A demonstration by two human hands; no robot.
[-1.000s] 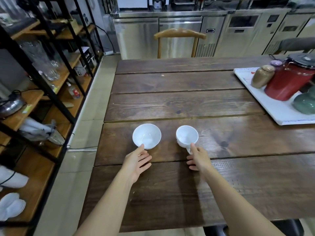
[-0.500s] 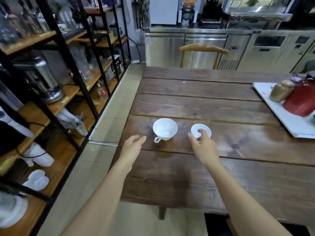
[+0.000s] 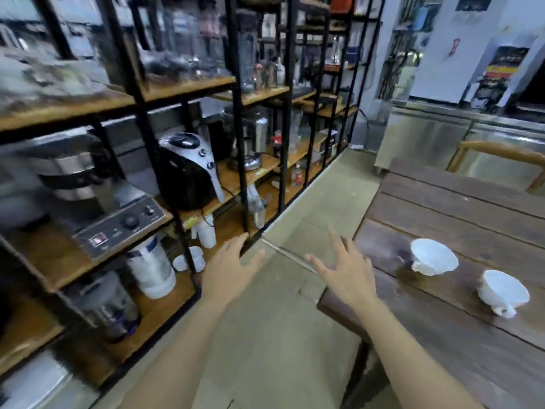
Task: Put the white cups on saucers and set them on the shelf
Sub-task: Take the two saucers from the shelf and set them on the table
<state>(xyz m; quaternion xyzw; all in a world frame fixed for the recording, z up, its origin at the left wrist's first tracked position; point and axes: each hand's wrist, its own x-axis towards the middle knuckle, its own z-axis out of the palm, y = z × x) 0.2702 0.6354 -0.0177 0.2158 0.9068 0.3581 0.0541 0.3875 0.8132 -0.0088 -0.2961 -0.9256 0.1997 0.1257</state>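
Two white cups stand on the dark wooden table [image 3: 460,343] at the right: the farther cup [image 3: 433,256] and the nearer cup [image 3: 502,292] with its handle toward me. My left hand [image 3: 233,270] is open with fingers spread over the floor, close to the black-framed shelf [image 3: 188,208]. My right hand [image 3: 345,271] is also open and empty, above the table's left corner, well left of the cups. Small white dishes [image 3: 188,261] sit low on the shelf beyond my left hand; the blur hides whether they are saucers.
The shelf unit fills the left side with wooden boards, a black and silver appliance [image 3: 188,169], a white bucket [image 3: 152,268], a metal machine [image 3: 115,222] and bottles. A tiled aisle [image 3: 295,225] runs between shelf and table. A wooden chair [image 3: 501,153] and steel counters stand behind.
The view has swung left from the table toward the shelf. Both hands have left the cups and now hover open, reaching toward the shelf side. The cups stay on the table.
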